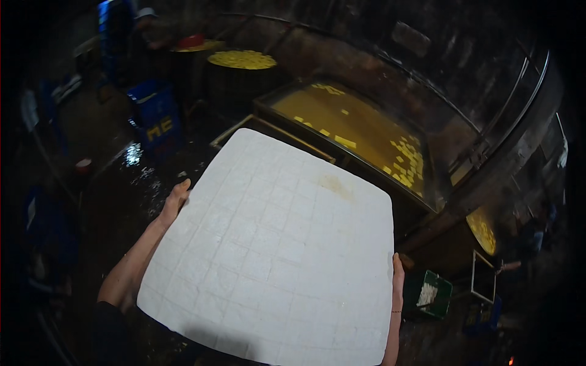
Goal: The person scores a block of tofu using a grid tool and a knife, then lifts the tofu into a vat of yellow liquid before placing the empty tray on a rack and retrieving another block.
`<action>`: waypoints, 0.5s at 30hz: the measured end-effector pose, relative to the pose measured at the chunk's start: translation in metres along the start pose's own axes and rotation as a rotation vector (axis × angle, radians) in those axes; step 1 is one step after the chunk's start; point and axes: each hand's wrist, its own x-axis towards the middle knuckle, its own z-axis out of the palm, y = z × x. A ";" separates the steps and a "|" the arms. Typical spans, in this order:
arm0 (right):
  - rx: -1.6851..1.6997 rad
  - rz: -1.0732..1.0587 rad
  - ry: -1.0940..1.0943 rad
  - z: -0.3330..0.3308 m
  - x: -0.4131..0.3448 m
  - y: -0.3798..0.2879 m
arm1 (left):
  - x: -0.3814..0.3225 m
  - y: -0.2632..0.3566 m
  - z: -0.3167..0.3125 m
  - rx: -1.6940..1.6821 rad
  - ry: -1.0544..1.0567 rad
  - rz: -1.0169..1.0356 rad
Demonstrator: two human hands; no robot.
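Note:
A large white slab of what looks like tofu, scored in a grid of squares, fills the middle of the view. A brownish stain marks its far right part. My left hand grips the slab's left edge, thumb uppermost. On the opposite edge is my right hand, also gripping, with a thin band around that wrist. Any board or tray beneath the slab is hidden, and so are most of my fingers. Just beyond its far edge stands a wide vat of yellow-brown liquid with yellow blocks floating in it.
A blue bin stands on the wet floor at left. Round trays of yellow pieces lie at the back, near a person in a white cap. To the right are a green crate, a square frame and another person's hand.

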 end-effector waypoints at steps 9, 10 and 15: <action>0.013 0.120 0.237 0.107 0.199 0.032 | 0.291 0.022 -0.039 0.142 -0.060 -0.142; -0.050 0.113 0.270 0.129 0.221 0.035 | 0.315 0.019 -0.050 0.110 -0.106 -0.181; -0.028 0.095 0.373 0.194 0.318 0.048 | 0.447 0.006 -0.086 0.085 -0.238 -0.270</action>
